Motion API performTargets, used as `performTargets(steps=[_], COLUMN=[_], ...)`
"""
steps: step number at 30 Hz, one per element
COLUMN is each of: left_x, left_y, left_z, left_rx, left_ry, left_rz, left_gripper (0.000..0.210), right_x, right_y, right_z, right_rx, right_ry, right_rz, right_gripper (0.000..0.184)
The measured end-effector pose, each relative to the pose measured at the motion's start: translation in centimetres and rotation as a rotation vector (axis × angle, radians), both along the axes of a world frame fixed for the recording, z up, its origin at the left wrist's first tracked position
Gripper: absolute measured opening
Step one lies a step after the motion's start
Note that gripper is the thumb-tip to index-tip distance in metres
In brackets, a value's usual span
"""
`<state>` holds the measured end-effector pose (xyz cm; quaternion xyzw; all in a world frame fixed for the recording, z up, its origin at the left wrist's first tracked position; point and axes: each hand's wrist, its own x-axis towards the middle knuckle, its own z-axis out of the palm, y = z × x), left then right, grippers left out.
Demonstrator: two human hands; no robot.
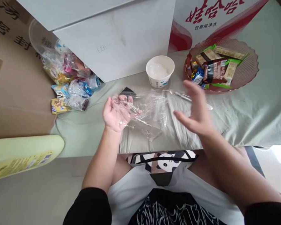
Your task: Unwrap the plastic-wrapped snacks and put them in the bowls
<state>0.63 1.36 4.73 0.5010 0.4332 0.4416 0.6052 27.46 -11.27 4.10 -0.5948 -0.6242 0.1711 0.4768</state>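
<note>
Crinkled, transparent plastic film (152, 114) spreads loosely from the left hand (119, 114).

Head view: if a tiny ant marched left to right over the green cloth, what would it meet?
Shiny, crumpled plastic wrappers → bare left hand → round white paper cup → see-through reddish wavy-rimmed bowl.

The plastic bag (150, 114) is colourless, the tablecloth (267, 112) pale green, the bowl (251, 67) see-through pink, the paper cup (153, 79) white with blue print, the shirt (172, 207) black with white scrawled lettering.
</note>
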Motion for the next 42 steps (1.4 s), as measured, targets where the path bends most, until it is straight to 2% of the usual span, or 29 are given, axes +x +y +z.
performTargets(steps=[3,5,6,9,11,16,18,19,23,24,25,26,29,31,33,36,40,42], left_x=[0.6,1.2,1.5,1.3,0.3,-2.2,-2.0,-1.7,-0.1,0.0,0.0,0.0,-0.4,-0.4,-0.1,0.5,0.8,0.8], left_y=[-1.1,-1.9,-2.3,-2.2,-1.2,2.0,1.9,1.5,-0.7,-1.0,-1.0,-0.8,0.4,0.9,0.7,-0.1,-0.3,0.0], left_z=[-0.2,-0.3,-0.3,-0.3,-0.3,-0.5,-0.8,-1.0,-2.1,-2.4,-2.7,-2.9,-3.2,-3.1,-2.8,-2.5,-2.4,-2.2], left_rx=[-0.045,-0.088,-0.11,-0.136,-0.113,-0.12,-0.125,-0.135,-0.253,-0.282,-0.306,-0.318,-0.261,-0.21,-0.202,-0.181,-0.128,-0.146], left_ry=[-0.008,-0.009,-0.01,-0.017,-0.022,-0.051,-0.07,-0.078,-0.012,0.024,0.051,0.061,-0.048,-0.148,-0.163,-0.093,-0.109,-0.111], left_rz=[-0.047,-0.135,-0.198,-0.335,-0.292,0.031,0.042,-0.016,-0.436,-0.48,-0.47,-0.407,-0.08,0.032,-0.003,-0.065,-0.03,-0.024], left_gripper=[0.048,0.048,0.049,0.052,0.052,0.051,0.058,0.062,0.086,0.092,0.093,0.089,0.069,0.068,0.077,0.085,0.055,0.041], right_x=[-1.3,-1.8,-2.0,-2.8,-3.2,-3.2,-3.1,-3.1,-2.8,-2.6,-2.4,-2.2,-1.6,-1.4,-1.4,-1.6,-1.8,-1.8], right_y=[1.5,2.3,2.5,2.6,2.3,1.3,1.3,1.4,2.0,2.2,2.3,2.4,2.4,2.4,2.3,2.0,1.7,1.6], right_z=[-3.2,-3.9,-3.9,-3.0,-2.3,-1.4,-1.5,-1.6,-2.4,-2.5,-2.6,-2.7,-2.8,-2.9,-3.1,-3.5,-4.2,-4.5], right_rx=[-0.039,-0.04,-0.034,-0.019,-0.031,-0.159,-0.175,-0.165,-0.102,-0.088,-0.081,-0.082,-0.129,-0.164,-0.171,-0.101,-0.083,-0.104], right_ry=[0.064,0.122,0.149,0.213,0.263,0.552,0.65,0.685,0.751,0.758,0.763,0.767,0.775,0.784,0.785,0.714,0.527,0.506], right_rz=[0.155,0.214,0.233,0.244,0.192,0.108,0.053,0.0,-0.259,-0.3,-0.327,-0.343,-0.348,-0.325,-0.31,-0.31,-0.202,-0.159], right_gripper=[0.093,0.091,0.08,0.033,0.033,0.036,0.034,0.033,0.032,0.032,0.032,0.032,0.032,0.034,0.033,0.037,0.061,0.064])
